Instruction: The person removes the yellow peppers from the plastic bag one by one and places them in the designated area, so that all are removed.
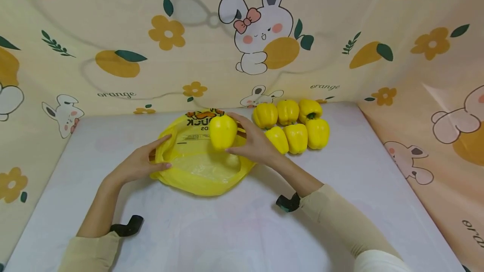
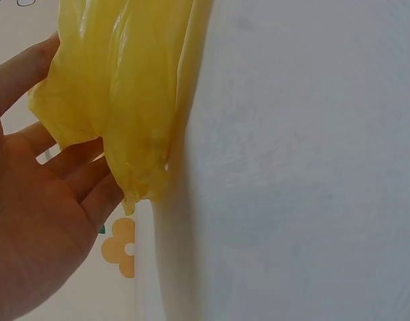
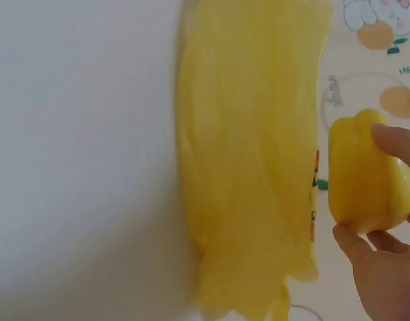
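My right hand grips a yellow bell pepper, holding it above the mouth of a yellow plastic bag. In the right wrist view, the thumb and fingers curl round this bell pepper, beside the bag's outer side. My left hand is at the bag's left rim, thumb and index finger spread apart over the edge. Seen from the left wrist, its fairly straight fingers touch the hanging plastic, which hides some fingertips. The bag stands with its mouth wide, dark print on its back wall.
Several more yellow bell peppers lie in two rows right of the bag, near the back of the white table. A printed cloth with rabbits and oranges rises behind and at the sides. A dark wrist mount sits on the left forearm.
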Tool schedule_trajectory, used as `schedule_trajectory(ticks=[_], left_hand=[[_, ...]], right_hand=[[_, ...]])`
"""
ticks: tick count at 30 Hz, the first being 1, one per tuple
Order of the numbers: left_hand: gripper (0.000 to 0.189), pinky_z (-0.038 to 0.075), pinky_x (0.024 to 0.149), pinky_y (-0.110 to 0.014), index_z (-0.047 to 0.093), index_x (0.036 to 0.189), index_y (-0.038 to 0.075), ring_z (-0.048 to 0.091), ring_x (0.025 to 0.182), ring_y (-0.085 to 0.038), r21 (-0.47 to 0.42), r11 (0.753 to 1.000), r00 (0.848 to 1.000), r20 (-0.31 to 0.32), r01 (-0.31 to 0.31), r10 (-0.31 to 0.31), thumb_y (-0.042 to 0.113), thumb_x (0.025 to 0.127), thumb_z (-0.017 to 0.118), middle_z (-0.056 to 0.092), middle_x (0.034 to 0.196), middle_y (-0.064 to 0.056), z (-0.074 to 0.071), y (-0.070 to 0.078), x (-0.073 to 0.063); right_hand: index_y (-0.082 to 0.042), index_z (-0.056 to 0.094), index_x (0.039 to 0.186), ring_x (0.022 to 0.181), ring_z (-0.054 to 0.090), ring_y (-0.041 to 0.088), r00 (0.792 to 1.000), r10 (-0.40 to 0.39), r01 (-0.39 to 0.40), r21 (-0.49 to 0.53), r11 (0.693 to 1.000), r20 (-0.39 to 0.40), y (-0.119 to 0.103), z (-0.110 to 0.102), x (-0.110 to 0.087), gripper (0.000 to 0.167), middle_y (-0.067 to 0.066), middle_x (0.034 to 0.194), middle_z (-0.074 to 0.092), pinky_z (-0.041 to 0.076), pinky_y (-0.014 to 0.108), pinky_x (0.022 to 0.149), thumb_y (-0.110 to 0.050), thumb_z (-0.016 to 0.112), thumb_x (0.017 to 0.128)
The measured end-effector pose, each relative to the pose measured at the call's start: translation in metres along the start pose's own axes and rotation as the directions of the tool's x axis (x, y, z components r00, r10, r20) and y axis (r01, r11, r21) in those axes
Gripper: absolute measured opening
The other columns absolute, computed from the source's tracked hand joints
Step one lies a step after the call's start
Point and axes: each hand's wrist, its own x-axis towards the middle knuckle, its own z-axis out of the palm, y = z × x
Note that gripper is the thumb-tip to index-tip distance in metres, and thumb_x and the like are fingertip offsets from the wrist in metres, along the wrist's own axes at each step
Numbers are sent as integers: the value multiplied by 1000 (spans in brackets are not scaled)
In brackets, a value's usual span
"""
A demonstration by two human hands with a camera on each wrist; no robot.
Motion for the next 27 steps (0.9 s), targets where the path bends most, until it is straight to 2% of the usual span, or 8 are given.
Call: schedule_trajectory(ticks=[8,14,19,27], left_hand=[[88,23,112,-67,25,159,20,25,143,-48,4,1000,1000,1,13,-13,35,88,75,27,158,-27,1,-3,0],[88,23,112,-67,25,159,19,25,143,-48,7,1000,1000,1,6,-6,36,88,75,27,157,-28,1,-2,1],[88,24,111,-67,25,159,18,27,142,-48,-3,1000,1000,4,3,-3,36,89,75,27,157,-28,1,-3,0],[88,23,113,-66,26,159,18,26,143,-47,-21,1000,1000,7,2,-2,37,88,75,26,158,-27,-1,-3,1]], right_hand=[[-16,34,154,137,43,21,1000,-15,15,2,1000,10,5,-13,-17,93,2,154,39,44,38,108,-12,87,77],[-13,36,153,133,47,25,998,-32,34,21,999,-50,8,-23,-29,93,2,152,42,44,37,107,-8,87,76],[-15,36,153,132,47,25,996,-31,32,13,999,-89,9,-31,-40,94,1,152,41,45,35,107,-7,87,75],[-15,36,153,134,45,25,991,30,-25,41,999,-128,9,-43,-56,93,2,153,40,41,40,110,-1,85,75]])
